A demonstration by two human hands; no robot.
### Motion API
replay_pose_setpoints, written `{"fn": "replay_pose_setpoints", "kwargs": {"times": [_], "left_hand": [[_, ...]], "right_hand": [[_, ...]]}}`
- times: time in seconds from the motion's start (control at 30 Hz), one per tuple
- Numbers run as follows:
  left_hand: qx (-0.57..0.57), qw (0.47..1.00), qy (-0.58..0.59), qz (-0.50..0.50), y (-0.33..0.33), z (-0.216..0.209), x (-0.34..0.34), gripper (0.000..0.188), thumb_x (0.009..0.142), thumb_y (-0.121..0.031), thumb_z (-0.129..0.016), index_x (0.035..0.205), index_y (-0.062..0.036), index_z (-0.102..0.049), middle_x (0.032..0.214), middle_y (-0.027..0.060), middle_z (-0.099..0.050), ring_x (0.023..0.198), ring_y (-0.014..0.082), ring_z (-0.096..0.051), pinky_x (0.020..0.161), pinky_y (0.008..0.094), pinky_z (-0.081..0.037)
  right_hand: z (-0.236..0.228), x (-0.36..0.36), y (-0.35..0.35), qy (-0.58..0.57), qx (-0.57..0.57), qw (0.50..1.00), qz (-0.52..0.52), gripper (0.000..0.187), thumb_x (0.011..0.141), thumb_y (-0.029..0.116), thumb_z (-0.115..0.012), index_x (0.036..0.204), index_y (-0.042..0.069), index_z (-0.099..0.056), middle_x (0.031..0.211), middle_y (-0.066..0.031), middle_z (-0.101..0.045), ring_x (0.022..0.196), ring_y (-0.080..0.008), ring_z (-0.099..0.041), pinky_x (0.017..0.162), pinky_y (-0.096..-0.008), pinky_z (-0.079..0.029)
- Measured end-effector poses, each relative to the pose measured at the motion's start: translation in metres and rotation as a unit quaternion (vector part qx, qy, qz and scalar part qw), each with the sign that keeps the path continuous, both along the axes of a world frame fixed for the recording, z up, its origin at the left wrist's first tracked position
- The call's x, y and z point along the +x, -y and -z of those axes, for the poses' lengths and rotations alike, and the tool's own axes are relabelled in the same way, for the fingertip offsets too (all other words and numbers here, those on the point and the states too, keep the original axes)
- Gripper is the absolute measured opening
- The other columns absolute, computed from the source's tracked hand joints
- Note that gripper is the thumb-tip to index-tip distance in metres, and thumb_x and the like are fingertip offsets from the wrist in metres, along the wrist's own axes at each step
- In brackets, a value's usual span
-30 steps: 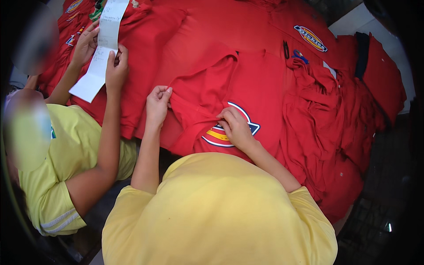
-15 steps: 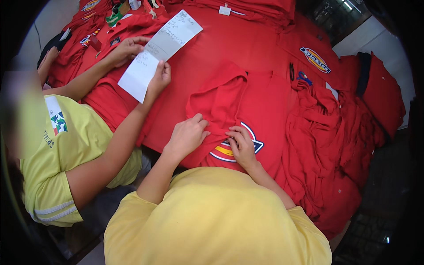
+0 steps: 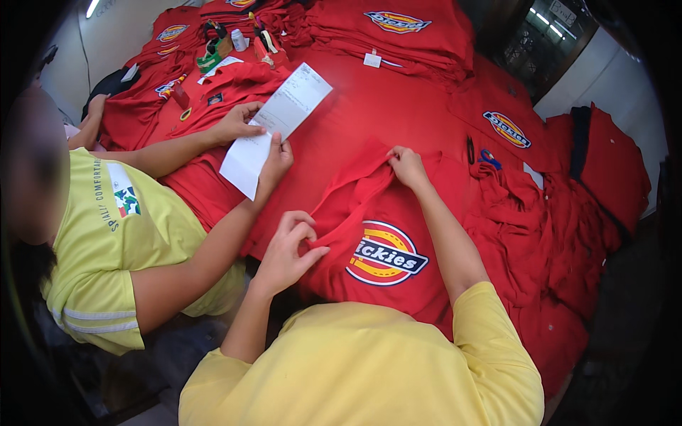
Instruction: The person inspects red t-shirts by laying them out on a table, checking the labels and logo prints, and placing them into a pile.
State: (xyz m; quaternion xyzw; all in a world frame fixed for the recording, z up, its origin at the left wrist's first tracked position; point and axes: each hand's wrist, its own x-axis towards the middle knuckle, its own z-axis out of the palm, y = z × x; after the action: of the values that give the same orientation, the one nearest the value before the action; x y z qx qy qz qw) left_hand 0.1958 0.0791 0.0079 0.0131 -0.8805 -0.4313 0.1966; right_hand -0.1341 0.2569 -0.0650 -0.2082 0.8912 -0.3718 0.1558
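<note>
A red shirt (image 3: 426, 206) with an oval white, yellow and navy printed emblem (image 3: 387, 254) lies in front of me, one side of it folded over. High on the garment, my right hand (image 3: 409, 169) pinches the fabric edge between thumb and fingers and lifts it slightly. My left hand (image 3: 288, 250) is at the near left edge of the shirt, fingers loosely curved and thumb apart; whether it touches the cloth is hard to see.
On my left a co-worker in a yellow-green shirt (image 3: 153, 206) holds a white paper (image 3: 288, 106) with handwriting. Folded red shirts (image 3: 419, 42) are stacked at the back. Crumpled red garments (image 3: 526, 234) lie at right, near blue-handled scissors (image 3: 489, 159). A tool holder (image 3: 268, 51) stands back left.
My right hand has moved up and away from the emblem, drawing the fabric edge with it. My left hand has shifted down and left, its fingers parting. The emblem is now more exposed.
</note>
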Motion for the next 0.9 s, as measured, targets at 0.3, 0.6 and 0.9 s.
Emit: {"fn": "replay_pose_setpoints", "kwargs": {"times": [0.3, 0.6, 0.9], "left_hand": [[0.009, 0.975, 0.05, -0.216, 0.019, 0.066, 0.032, 0.013, 0.085, -0.002, -0.062, 0.098, -0.0007, -0.059, 0.095, 0.0149, -0.056, 0.073, 0.0285, -0.059, 0.067, 0.0389, -0.05], [0.142, 0.956, -0.02, -0.258, 0.019, 0.092, 0.035, 0.022, 0.09, 0.002, -0.044, 0.111, -0.0009, -0.053, 0.109, 0.0212, -0.059, 0.102, 0.0382, -0.059, 0.086, 0.0414, -0.047], [-0.231, 0.962, 0.003, -0.148, -0.035, 0.048, 0.033, 0.041, 0.071, 0.002, -0.057, 0.111, -0.0022, -0.062, 0.12, 0.0158, -0.054, 0.112, 0.0339, -0.05, 0.096, 0.0436, -0.041]], "right_hand": [[-0.06, 0.056, -0.002, -0.058, -0.167, 0.983, -0.038, 0.049, 0.089, 0.02, -0.062, 0.132, 0.002, -0.049, 0.139, -0.018, -0.045, 0.124, -0.0309, -0.049, 0.099, -0.0402, -0.043], [0.041, 0.198, -0.161, -0.332, 0.184, 0.925, 0.032, 0.056, 0.091, 0.034, -0.056, 0.139, 0.006, -0.044, 0.146, -0.0207, -0.036, 0.138, -0.0364, -0.028, 0.114, -0.053, -0.018], [0.006, 0.233, -0.161, -0.252, 0.2, 0.947, 0.025, 0.047, 0.089, 0.022, -0.057, 0.129, 0.0, -0.052, 0.14, -0.0226, -0.041, 0.132, -0.0372, -0.036, 0.111, -0.0529, -0.023]]}}
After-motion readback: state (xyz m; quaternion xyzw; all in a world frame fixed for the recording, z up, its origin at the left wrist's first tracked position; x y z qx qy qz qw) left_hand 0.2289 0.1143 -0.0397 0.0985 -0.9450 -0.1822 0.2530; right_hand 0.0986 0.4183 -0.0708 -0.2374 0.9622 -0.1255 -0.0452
